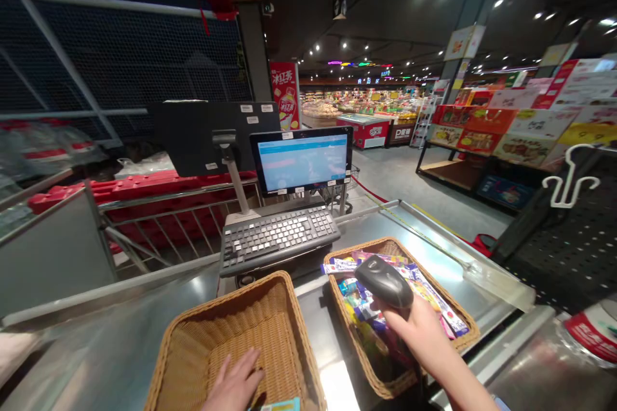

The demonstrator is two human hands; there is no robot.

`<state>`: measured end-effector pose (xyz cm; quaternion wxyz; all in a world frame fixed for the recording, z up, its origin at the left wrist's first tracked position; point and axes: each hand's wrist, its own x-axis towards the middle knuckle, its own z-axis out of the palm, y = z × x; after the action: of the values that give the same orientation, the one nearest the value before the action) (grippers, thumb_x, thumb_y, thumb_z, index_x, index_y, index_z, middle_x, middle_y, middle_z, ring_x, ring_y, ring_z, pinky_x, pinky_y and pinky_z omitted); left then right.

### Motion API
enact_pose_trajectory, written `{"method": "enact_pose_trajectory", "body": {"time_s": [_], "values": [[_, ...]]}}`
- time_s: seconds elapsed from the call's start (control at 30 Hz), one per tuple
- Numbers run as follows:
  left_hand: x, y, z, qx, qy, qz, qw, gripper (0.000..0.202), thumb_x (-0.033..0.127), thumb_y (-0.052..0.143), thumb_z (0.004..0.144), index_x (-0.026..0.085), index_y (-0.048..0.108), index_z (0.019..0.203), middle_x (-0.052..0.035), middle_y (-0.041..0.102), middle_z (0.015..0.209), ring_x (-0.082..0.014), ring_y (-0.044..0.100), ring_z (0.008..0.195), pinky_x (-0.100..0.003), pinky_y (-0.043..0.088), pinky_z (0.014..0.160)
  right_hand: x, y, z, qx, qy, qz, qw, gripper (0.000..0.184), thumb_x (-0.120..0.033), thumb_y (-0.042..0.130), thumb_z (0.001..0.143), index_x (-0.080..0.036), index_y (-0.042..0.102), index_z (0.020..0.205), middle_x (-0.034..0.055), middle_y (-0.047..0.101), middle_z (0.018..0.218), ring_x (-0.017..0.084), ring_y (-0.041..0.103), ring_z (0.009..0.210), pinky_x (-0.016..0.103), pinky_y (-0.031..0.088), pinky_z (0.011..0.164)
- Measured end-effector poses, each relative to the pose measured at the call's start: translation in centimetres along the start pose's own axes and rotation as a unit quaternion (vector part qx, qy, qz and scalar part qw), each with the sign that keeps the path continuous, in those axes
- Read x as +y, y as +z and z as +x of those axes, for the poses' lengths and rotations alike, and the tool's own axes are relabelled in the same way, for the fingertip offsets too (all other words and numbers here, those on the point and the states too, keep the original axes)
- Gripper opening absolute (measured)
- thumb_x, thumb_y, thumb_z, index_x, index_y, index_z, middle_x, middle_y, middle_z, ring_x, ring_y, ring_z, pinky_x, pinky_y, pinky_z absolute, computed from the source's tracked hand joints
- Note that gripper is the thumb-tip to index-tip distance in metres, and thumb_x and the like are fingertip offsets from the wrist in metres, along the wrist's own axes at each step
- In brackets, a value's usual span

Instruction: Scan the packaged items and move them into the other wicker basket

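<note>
My right hand is wrapped round a black barcode scanner, held above a wicker basket full of colourful snack packets. Long blue-and-white packets stick out over that basket's left rim. My left hand reaches into a second wicker basket on the left, its fingers spread and no object in them. Close to that hand, a teal-edged packet shows at the bottom edge of the picture, mostly cut off.
Both baskets stand on a metal counter. Behind them are a black keyboard, a lit monitor and a second screen's dark back. A clear bottle with a red label is at right; boxed goods fill shelves beyond.
</note>
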<state>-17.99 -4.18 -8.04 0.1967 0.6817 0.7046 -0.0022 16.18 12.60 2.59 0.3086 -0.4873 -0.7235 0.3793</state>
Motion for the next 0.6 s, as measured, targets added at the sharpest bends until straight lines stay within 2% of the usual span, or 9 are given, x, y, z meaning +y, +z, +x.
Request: {"method": "enact_pose_trajectory", "body": {"time_s": [0.07, 0.1, 0.17, 0.2, 0.3, 0.4, 0.5, 0.6], "values": [[1.9, -1.7, 2.7, 0.066, 0.052, 0.000, 0.996, 0.041, 0.031, 0.061, 0.081, 0.029, 0.064, 0.122, -0.0112, 0.047, 0.149, -0.0320, 0.040, 0.140, -0.061, 0.026, 0.115, 0.5, -1.7, 0.2, 0.022, 0.006, 0.005, 1.000, 0.025, -0.031, 0.054, 0.074, -0.016, 0.070, 0.084, 0.0074, 0.074, 0.081, 0.026, 0.067, 0.079, 0.035, 0.052, 0.075], [3.2, -2.6, 4.4, 0.121, 0.087, 0.000, 0.989, 0.036, 0.031, 0.057, 0.086, 0.029, 0.063, 0.122, -0.0106, 0.049, 0.147, -0.0306, 0.043, 0.138, -0.061, 0.026, 0.115, 0.7, -2.5, 0.3, 0.038, 0.006, 0.005, 0.999, 0.025, -0.032, 0.054, 0.074, -0.016, 0.070, 0.083, 0.0075, 0.074, 0.081, 0.026, 0.068, 0.080, 0.035, 0.052, 0.075], [6.8, -4.4, 8.0, 0.202, 0.152, 0.011, 0.968, 0.031, 0.026, 0.054, 0.089, 0.027, 0.064, 0.118, -0.0113, 0.052, 0.145, -0.0292, 0.045, 0.136, -0.061, 0.027, 0.116, 1.2, -3.9, 0.5, 0.075, 0.009, 0.003, 0.997, 0.027, -0.037, 0.054, 0.074, -0.016, 0.069, 0.081, 0.0077, 0.074, 0.080, 0.028, 0.068, 0.083, 0.035, 0.052, 0.076], [8.8, -5.2, 10.0, 0.218, 0.176, 0.018, 0.960, 0.031, 0.024, 0.054, 0.089, 0.026, 0.063, 0.118, -0.0114, 0.051, 0.145, -0.0291, 0.044, 0.137, -0.062, 0.027, 0.115, 1.4, -4.5, 0.7, 0.091, 0.012, 0.002, 0.996, 0.028, -0.039, 0.054, 0.073, -0.016, 0.069, 0.081, 0.0078, 0.074, 0.079, 0.029, 0.069, 0.084, 0.036, 0.053, 0.076], [14.6, -6.2, 15.9, 0.236, 0.225, 0.035, 0.945, 0.029, 0.022, 0.055, 0.089, 0.025, 0.062, 0.117, -0.0100, 0.046, 0.149, -0.0284, 0.039, 0.140, -0.063, 0.026, 0.115, 2.2, -6.0, 1.0, 0.126, 0.023, 0.002, 0.992, 0.033, -0.043, 0.056, 0.073, -0.015, 0.069, 0.085, 0.0083, 0.075, 0.081, 0.030, 0.069, 0.084, 0.037, 0.054, 0.075], [18.8, -5.5, 21.1, 0.245, 0.258, 0.062, 0.933, 0.023, 0.019, 0.054, 0.089, 0.022, 0.064, 0.110, -0.0112, 0.043, 0.152, -0.0297, 0.037, 0.141, -0.065, 0.024, 0.115, 3.1, -7.0, 1.2, 0.134, 0.028, 0.000, 0.991, 0.033, -0.041, 0.056, 0.074, -0.014, 0.069, 0.089, 0.0087, 0.075, 0.084, 0.029, 0.069, 0.083, 0.037, 0.054, 0.075], [21.0, -4.2, 24.9, 0.241, 0.265, 0.074, 0.931, 0.018, 0.016, 0.054, 0.088, 0.018, 0.067, 0.099, -0.0149, 0.046, 0.149, -0.0306, 0.038, 0.141, -0.064, 0.021, 0.116, 3.9, -7.6, 1.3, 0.120, 0.026, -0.010, 0.992, 0.032, -0.040, 0.056, 0.076, -0.013, 0.069, 0.088, 0.0085, 0.075, 0.083, 0.029, 0.069, 0.083, 0.036, 0.054, 0.076], [21.9, -3.4, 26.8, 0.237, 0.264, 0.075, 0.932, 0.022, 0.011, 0.047, 0.089, 0.016, 0.069, 0.092, -0.0167, 0.051, 0.144, -0.0300, 0.039, 0.141, -0.063, 0.019, 0.117, 4.5, -7.9, 1.3, 0.138, 0.032, -0.011, 0.990, 0.033, -0.042, 0.054, 0.078, -0.013, 0.069, 0.085, 0.0081, 0.074, 0.081, 0.028, 0.068, 0.082, 0.036, 0.053, 0.076]]}}
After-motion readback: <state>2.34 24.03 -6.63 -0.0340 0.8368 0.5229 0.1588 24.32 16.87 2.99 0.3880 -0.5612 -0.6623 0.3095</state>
